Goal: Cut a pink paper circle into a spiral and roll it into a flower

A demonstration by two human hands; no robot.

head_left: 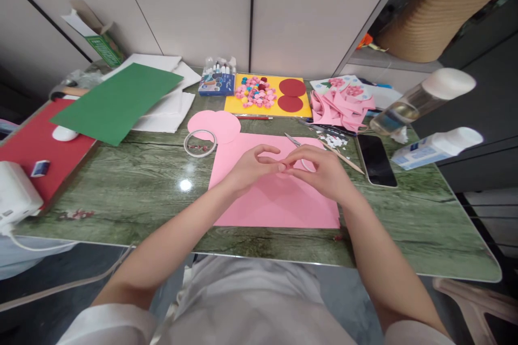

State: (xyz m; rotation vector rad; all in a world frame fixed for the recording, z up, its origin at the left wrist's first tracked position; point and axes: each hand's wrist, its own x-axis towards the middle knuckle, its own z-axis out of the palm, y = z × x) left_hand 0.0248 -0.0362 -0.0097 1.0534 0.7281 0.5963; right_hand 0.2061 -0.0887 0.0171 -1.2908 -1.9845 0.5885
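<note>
Above a pink sheet of paper (275, 207), my left hand (254, 167) and my right hand (326, 172) meet at the fingertips. Both pinch a small pink piece of paper (286, 166), mostly covered by the fingers. Scissors (292, 140) lie behind my right hand, partly hidden by it. Two overlapping pink paper circles (220, 125) lie at the sheet's far left corner, with a roll of tape (198, 154) beside them. Further back, a yellow sheet (234, 105) bears many small coloured paper bits (259, 98), mostly pink, and two dark red circles (292, 88).
Pink paper strips (340, 108) are heaped at the back right. A pencil (343, 157), phone (377, 160), white bottle (437, 148) and clear bottle (421, 102) stand or lie on the right. At left are green paper (121, 99), a red sheet (60, 159) and a white device (18, 194).
</note>
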